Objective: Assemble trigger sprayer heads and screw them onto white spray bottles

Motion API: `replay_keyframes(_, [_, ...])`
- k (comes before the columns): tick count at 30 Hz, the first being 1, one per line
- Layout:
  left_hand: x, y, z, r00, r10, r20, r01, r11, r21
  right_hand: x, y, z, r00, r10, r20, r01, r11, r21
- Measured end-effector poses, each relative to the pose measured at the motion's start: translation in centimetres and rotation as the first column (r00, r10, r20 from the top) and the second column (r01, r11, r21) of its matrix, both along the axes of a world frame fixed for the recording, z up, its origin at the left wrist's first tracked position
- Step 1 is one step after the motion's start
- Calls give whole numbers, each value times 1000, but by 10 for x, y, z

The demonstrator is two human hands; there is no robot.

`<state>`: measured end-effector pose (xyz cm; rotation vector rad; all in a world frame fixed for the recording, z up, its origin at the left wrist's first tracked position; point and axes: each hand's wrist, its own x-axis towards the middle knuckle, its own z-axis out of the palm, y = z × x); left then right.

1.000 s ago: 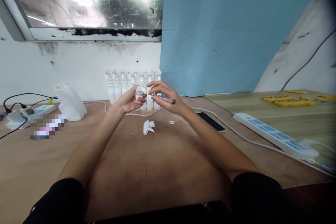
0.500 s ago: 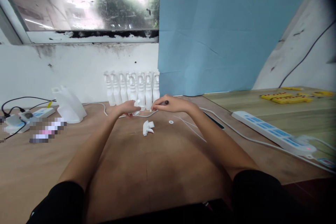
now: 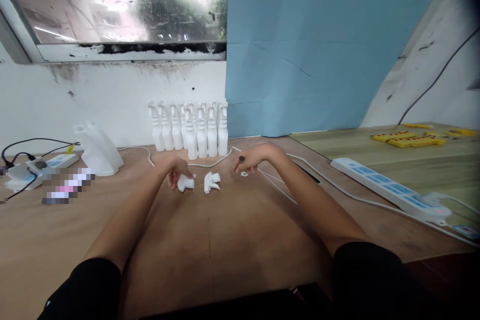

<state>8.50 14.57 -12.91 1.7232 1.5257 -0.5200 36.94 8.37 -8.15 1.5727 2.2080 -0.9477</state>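
Observation:
My left hand (image 3: 174, 170) is closed on a white trigger spray head (image 3: 186, 183), low over the brown table. Just right of it a second white spray head (image 3: 212, 182) lies on its side, touched by neither hand. My right hand (image 3: 253, 159) is closed round a dark, pen-like tool (image 3: 241, 159); only its round end shows above the fingers, so its exact kind is hidden. Right under those fingertips is a small white ring (image 3: 244, 173), partly covered by them. Whether the fingers touch the ring I cannot tell.
Several white spray bottles (image 3: 192, 135) stand in rows against the wall. A large white plastic piece (image 3: 98, 150) stands at the left, by a power strip (image 3: 62, 161). Another power strip (image 3: 390, 190) and its white cable lie at the right. Yellow pieces (image 3: 408, 139) lie farther back.
My left hand has come down and towards me from the bottles with the spray head. My right hand has moved right and down to the white ring, still holding the dark tool.

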Motion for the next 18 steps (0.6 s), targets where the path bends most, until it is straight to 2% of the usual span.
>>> replay_keyframes(7, [3, -6, 6, 998, -28, 58, 28, 1000, -8, 1, -1, 2, 1000, 9, -10, -10, 1000, -22])
replay_keyframes(10, [2, -8, 9, 994, -59, 97, 52, 996, 78, 1, -2, 2, 1000, -9, -2, 9, 999, -34])
replay_keyframes(12, [-1, -7, 12, 985, -94, 144, 63, 976, 206, 1, -2, 3, 1000, -14, 3, 14, 1000, -22])
replay_keyframes(14, [-3, -4, 14, 972, -141, 188, 59, 921, 385, 2, -2, 3, 1000, -7, 3, 7, 1000, -12])
replay_keyframes(15, [-3, -2, 15, 965, -168, 203, 51, 875, 482, 2, -2, 4, 1000, -2, 1, 2, 1000, -11])
replay_keyframes(18, [-3, 6, 15, 945, -246, 216, 12, 687, 727, 3, -3, 4, 1000, 1, -8, -2, 1000, -12])
